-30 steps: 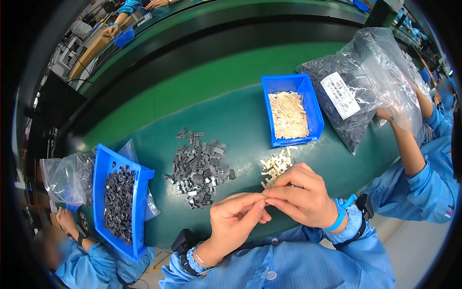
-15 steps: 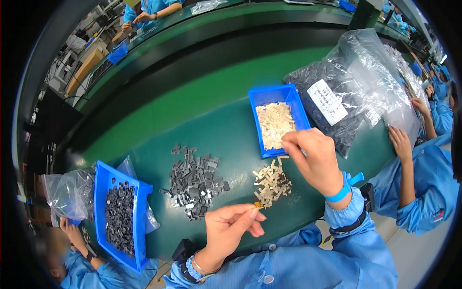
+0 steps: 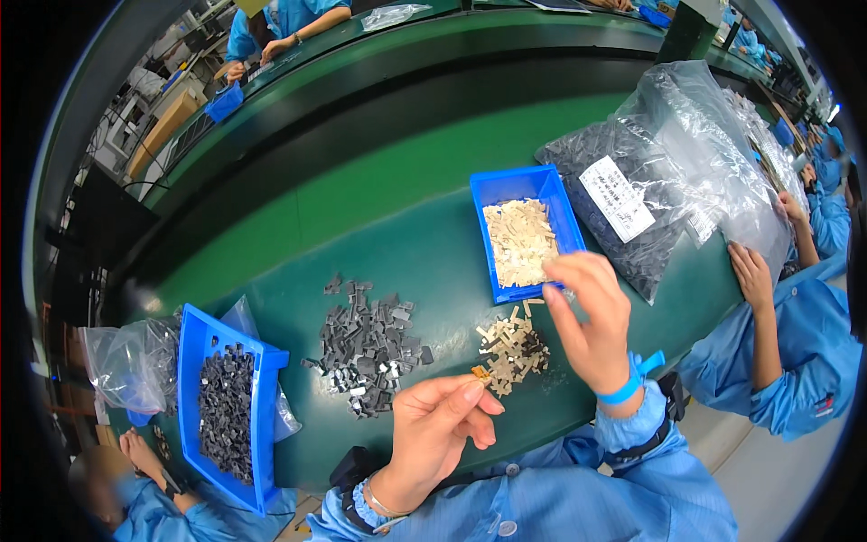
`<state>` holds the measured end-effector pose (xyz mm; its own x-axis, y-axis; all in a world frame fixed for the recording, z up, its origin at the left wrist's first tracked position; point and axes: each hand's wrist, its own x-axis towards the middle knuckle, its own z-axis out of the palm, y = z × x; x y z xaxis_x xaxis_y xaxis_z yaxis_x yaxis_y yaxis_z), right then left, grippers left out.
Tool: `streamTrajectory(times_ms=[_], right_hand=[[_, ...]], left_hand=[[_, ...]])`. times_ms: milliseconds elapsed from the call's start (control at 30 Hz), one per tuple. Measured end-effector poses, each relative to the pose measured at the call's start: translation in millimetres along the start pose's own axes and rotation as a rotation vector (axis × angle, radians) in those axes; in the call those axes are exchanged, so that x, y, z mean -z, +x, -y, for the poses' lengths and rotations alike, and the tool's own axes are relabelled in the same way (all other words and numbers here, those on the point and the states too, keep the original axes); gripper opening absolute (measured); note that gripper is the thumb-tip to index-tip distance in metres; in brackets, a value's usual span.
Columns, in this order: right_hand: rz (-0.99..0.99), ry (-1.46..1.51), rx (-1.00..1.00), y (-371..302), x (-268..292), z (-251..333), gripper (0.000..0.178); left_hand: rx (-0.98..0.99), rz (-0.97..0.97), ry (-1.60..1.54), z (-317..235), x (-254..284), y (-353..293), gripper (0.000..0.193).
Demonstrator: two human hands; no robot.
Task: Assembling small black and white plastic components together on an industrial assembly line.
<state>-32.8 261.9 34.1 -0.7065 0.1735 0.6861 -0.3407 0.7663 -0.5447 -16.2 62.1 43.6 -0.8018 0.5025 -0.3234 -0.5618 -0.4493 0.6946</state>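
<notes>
My left hand (image 3: 442,417), near the front edge of the green table, pinches a small amber-coloured piece (image 3: 481,372) between thumb and forefinger. Its exact kind is too small to make out. My right hand (image 3: 591,316) hovers by the near right corner of a blue bin (image 3: 573,226), thumb and fingers apart, nothing visible between them. Pale strip-like pieces (image 3: 519,239) fill the bottom of that bin. Below it lies a loose pile of similar pale pieces (image 3: 513,348), some with dark sides. Left of this spreads a heap of small dark grey parts (image 3: 361,339).
At the left a tilted blue bin (image 3: 268,434) holds many dark parts, with clear bags (image 3: 126,361) beside it. A large clear bag of dark parts (image 3: 623,194) stands at the right. Co-workers' hands rest at the right (image 3: 751,271) and lower left (image 3: 143,452).
My right hand has drawn back slightly from the bin's pale pieces, and its thumb and fingers have parted. My left hand has barely moved, still pinching the amber piece, which sits slightly higher.
</notes>
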Motion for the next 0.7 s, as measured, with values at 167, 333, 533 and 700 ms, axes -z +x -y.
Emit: streamTrajectory(times_ms=[167, 333, 533, 700], right_hand=[[0.125, -0.179, 0.117, 27.0, -2.1, -34.7, 0.016], [0.099, -0.203, 0.17, 27.7, 2.3, -26.9, 0.014], [0.31, -0.221, -0.049, -36.4, 7.1, -24.0, 0.011], [0.289, -0.376, -0.189, -46.5, -14.2, -24.7, 0.016]], left_hand=[[-0.036, 0.026, 0.004, 1.1, 0.0, -1.4, 0.018], [-0.061, 0.003, -0.004, 1.0, 3.1, -4.0, 0.017], [-0.089, -0.018, -0.004, 2.9, 12.4, -2.8, 0.017], [-0.059, -0.011, 0.008, 5.6, 10.1, 1.3, 0.016]])
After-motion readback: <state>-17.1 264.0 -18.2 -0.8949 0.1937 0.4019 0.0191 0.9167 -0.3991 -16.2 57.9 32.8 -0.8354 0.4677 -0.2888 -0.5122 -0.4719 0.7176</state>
